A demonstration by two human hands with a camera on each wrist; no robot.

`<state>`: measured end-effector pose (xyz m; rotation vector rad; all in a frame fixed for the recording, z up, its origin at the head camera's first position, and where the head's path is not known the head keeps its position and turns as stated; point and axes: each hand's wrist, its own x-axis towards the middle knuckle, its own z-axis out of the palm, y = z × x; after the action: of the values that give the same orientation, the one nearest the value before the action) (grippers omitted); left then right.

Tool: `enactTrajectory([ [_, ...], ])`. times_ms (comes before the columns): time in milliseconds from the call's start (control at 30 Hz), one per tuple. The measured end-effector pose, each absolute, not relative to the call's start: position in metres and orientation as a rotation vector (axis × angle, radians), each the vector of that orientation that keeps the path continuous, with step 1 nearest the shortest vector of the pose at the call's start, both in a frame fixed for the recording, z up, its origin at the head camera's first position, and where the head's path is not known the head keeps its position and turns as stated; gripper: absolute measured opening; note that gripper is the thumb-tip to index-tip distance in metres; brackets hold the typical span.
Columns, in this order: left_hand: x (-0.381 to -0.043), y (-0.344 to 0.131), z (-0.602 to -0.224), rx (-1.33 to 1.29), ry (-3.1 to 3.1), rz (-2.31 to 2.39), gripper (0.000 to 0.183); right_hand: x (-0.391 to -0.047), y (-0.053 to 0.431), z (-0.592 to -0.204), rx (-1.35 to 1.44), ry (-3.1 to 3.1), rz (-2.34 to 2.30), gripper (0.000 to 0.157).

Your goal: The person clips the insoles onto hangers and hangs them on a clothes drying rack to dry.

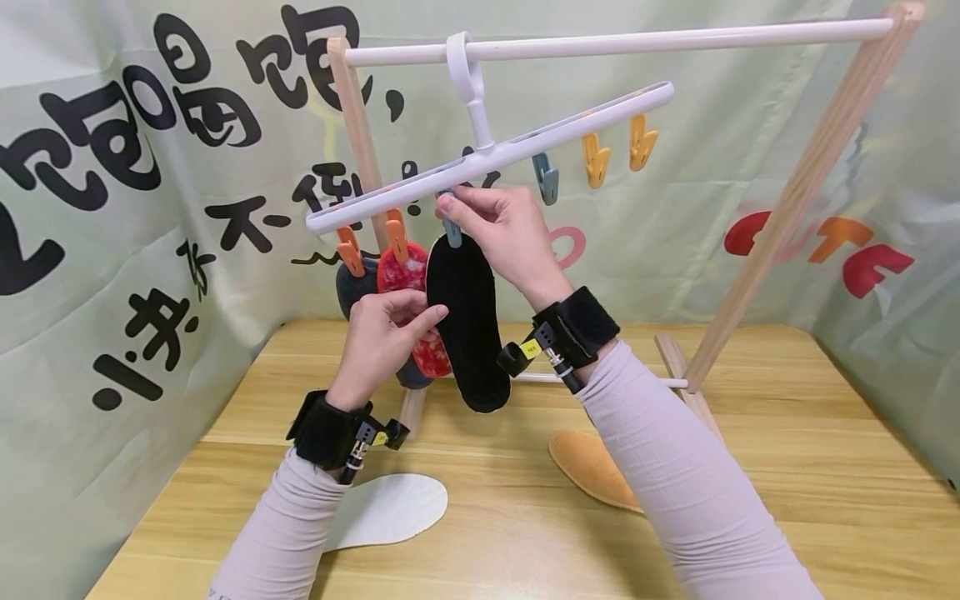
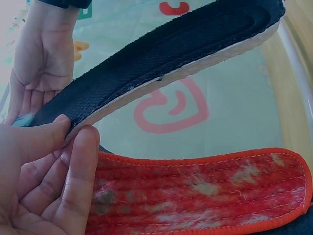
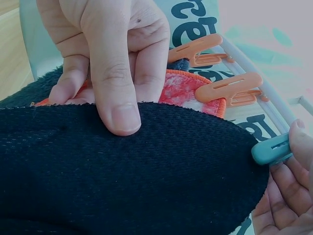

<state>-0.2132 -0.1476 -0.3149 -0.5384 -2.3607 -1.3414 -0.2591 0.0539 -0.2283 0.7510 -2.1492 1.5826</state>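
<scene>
A black insole (image 1: 471,333) hangs toe-up under the tilted white hanger (image 1: 375,202). My right hand (image 1: 516,237) pinches a blue clothespin (image 1: 452,233) at the insole's top end; in the right wrist view the clothespin (image 3: 271,149) overlaps that end. With thumb and fingers, my left hand (image 1: 382,337) pinches the insole's side edge, and the left wrist view shows its pale underside (image 2: 181,73). Just left of it, a red patterned insole (image 1: 401,271) and a dark grey insole (image 1: 352,287) hang from orange clothespins (image 1: 396,237).
The hanger hooks over the white rod (image 1: 675,38) of a wooden rack (image 1: 802,200). Another blue clothespin (image 1: 547,179) and two yellow clothespins (image 1: 596,161) hang from its right half. On the table (image 1: 517,517) lie a white insole (image 1: 397,508) and a tan insole (image 1: 592,469).
</scene>
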Motion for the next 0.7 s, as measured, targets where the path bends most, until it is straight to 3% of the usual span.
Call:
enactTrajectory([
  [700,-0.2117,-0.1469,-0.3144,-0.506,-2.322,-1.344,0.024,-0.2591,0.0540,-0.2280,0.753,-2.148,1.584,0.029],
])
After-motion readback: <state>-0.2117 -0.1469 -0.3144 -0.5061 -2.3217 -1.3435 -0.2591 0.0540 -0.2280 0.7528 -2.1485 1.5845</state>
